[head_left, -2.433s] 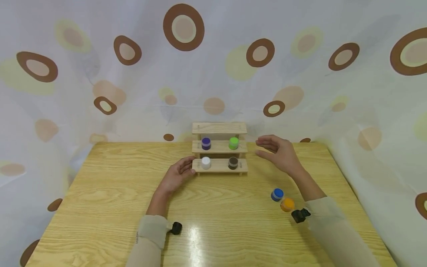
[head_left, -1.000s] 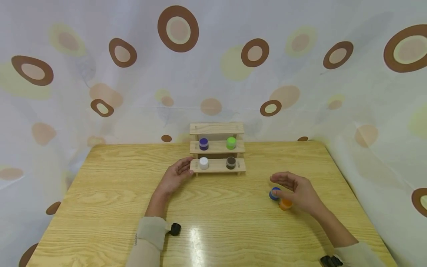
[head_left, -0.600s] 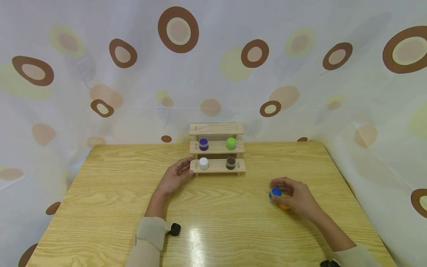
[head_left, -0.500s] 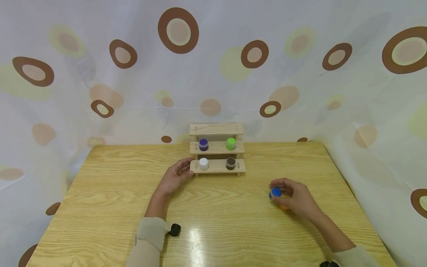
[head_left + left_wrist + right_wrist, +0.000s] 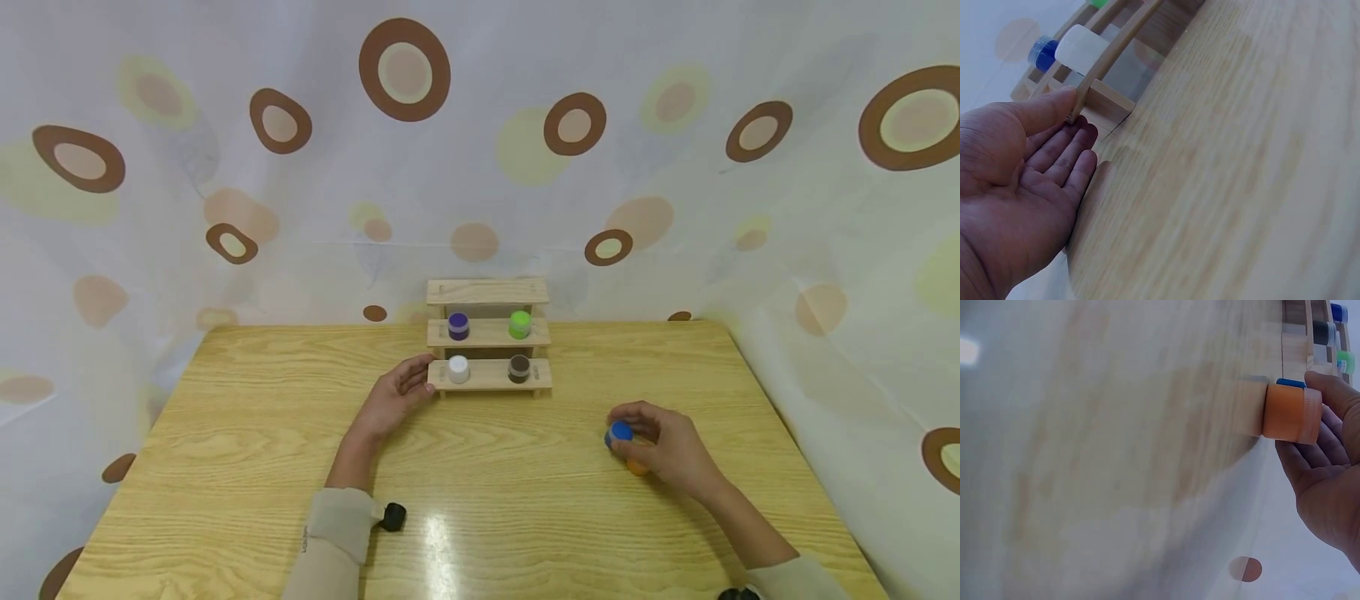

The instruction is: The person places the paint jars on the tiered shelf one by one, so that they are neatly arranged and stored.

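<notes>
My left hand [image 5: 393, 395] holds the left end of a small three-step wooden rack [image 5: 487, 292]; in the left wrist view its thumb lies against the end of the lowest shelf. At the right of the table my right hand [image 5: 670, 444] has its thumb and fingers round a blue paint jar [image 5: 619, 432]. An orange paint jar [image 5: 1285, 414] stands upright right beside the blue one, partly covered by that hand in the head view. On the lowest shelf are a white jar [image 5: 458, 369] and a dark brown jar [image 5: 519, 369]; a purple jar [image 5: 458, 326] and a green jar [image 5: 520, 324] occupy the middle one.
The rack stands near the back edge of the wood-grain table [image 5: 480, 508]. Behind it hangs a pale curtain [image 5: 480, 183] with brown rings and spots, which also runs along both sides. A black wrist camera [image 5: 393, 517] sits on the left sleeve.
The right hand has come down from beside the rack to the two loose jars, and its fingers have closed round the blue one. The left hand has stayed at the rack.
</notes>
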Tool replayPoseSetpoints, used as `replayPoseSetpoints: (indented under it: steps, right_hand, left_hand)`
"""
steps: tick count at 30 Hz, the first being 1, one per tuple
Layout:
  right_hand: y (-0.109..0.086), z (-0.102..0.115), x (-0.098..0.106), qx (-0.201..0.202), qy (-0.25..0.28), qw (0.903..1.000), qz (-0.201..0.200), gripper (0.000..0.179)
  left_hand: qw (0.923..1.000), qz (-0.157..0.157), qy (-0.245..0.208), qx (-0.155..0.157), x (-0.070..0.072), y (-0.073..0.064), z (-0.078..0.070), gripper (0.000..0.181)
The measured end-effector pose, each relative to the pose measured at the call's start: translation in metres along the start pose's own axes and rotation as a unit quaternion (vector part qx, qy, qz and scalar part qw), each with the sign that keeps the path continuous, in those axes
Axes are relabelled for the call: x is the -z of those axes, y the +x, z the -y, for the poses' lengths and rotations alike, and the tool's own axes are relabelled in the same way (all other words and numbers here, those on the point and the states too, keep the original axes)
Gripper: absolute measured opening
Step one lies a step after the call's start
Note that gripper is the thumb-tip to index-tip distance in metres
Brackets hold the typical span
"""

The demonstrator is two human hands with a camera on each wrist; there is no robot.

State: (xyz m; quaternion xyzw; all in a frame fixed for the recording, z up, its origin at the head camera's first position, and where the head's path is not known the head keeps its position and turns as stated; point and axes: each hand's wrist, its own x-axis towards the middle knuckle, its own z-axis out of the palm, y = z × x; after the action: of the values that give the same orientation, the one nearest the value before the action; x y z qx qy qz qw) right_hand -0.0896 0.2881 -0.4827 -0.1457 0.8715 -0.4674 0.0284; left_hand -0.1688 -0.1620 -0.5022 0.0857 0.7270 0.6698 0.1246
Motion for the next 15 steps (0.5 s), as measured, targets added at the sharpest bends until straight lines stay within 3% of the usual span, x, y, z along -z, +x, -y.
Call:
replayPoseSetpoints:
  steps: [15]
  right_hand:
    - [0.026, 0.026, 0.021, 0.053, -0.018, 0.9983, -0.017, 0.035]
  left_hand:
    - [1.0, -0.001, -0.004, 0.007, 0.0, -0.002, -0.002, 0.059]
